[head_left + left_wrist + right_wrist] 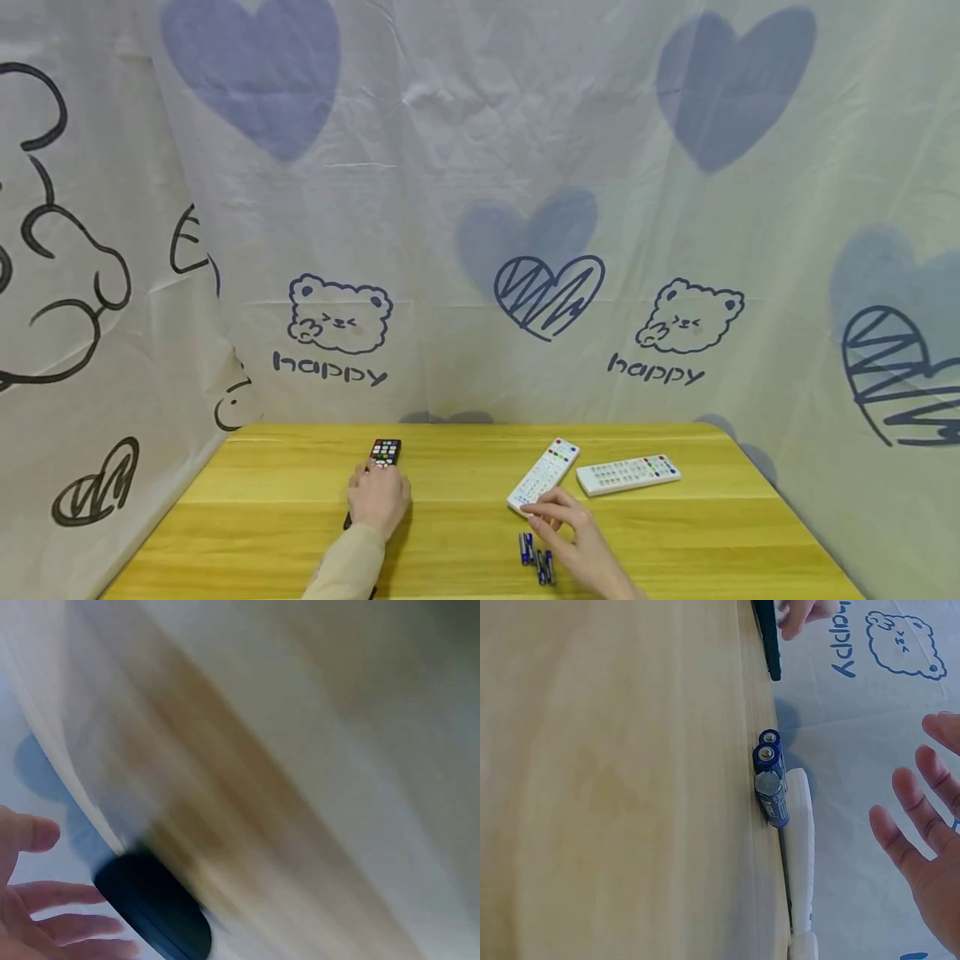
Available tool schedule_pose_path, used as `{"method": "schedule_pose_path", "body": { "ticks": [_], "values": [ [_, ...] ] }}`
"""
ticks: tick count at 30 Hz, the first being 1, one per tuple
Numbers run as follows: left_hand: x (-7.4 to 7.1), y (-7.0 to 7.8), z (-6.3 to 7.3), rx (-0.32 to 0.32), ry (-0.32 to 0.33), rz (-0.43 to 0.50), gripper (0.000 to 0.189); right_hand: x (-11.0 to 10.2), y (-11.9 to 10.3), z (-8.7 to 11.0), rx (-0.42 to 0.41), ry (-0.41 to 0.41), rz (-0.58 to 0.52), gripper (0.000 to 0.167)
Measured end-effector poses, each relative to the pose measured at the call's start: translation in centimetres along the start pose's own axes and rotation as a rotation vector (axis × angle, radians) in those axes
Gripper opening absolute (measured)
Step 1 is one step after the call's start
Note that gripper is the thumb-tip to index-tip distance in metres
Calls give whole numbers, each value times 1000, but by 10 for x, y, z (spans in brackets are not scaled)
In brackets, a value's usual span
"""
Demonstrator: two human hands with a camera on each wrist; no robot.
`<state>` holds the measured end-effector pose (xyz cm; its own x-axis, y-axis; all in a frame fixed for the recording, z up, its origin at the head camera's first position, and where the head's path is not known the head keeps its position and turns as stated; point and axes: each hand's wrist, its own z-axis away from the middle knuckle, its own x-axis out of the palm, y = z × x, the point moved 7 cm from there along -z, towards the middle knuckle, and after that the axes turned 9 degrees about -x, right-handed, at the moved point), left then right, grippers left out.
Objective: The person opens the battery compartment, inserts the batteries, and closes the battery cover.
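Note:
My left hand (378, 498) is just over a black remote control (386, 451) that lies slantwise on the table. In the left wrist view the fingers (82, 926) look extended, the thumb stands apart, and the blurred end of the black remote (154, 907) shows in front of them. My right hand (577, 542) hovers by the lower end of a white remote control (543, 475), its fingers (909, 796) loosely spread with nothing between them. Several blue batteries (543, 567) lie close below this hand; in the right wrist view the batteries (771, 799) stand out before a white remote (801, 847).
A second white remote (628, 475) lies to the right of the first. Everything is on a yellow wood-grain table (450, 533). Behind it hangs a pale curtain (435, 208) printed with hearts and bears, and more of this cloth borders both sides.

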<state>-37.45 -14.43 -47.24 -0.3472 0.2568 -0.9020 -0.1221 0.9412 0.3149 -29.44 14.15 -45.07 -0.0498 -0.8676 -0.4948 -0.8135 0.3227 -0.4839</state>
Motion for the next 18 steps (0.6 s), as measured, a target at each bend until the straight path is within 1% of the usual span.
{"method": "schedule_pose_path", "body": {
  "ticks": [1,3,4,5,6,7,9,11,13,15,18],
  "values": [
    [1,6,2,31,16,-16,27,0,0,0,-7,2,0,16],
    [4,23,6,123,49,-17,26,-1,-1,0,-22,8,1,16],
    [7,32,9,175,55,-7,29,-1,-1,0,-28,11,1,15],
    [10,42,12,229,47,1,34,-2,-2,0,-34,14,3,15],
    [13,53,15,284,28,10,37,-2,-2,0,-39,16,3,15],
    [17,63,18,335,-8,22,40,-3,-2,0,-44,17,4,15],
    [25,83,25,419,-99,39,42,-3,-2,0,-50,19,4,15],
    [32,100,32,483,-195,30,44,-4,-2,0,-53,19,6,16],
    [37,115,38,546,-259,14,44,-4,-1,1,-53,19,5,16],
    [40,126,44,601,-295,-16,44,-4,-1,1,-48,15,1,16],
    [45,137,51,659,-329,-72,45,-4,0,2,-45,7,0,16]
  ]
}}
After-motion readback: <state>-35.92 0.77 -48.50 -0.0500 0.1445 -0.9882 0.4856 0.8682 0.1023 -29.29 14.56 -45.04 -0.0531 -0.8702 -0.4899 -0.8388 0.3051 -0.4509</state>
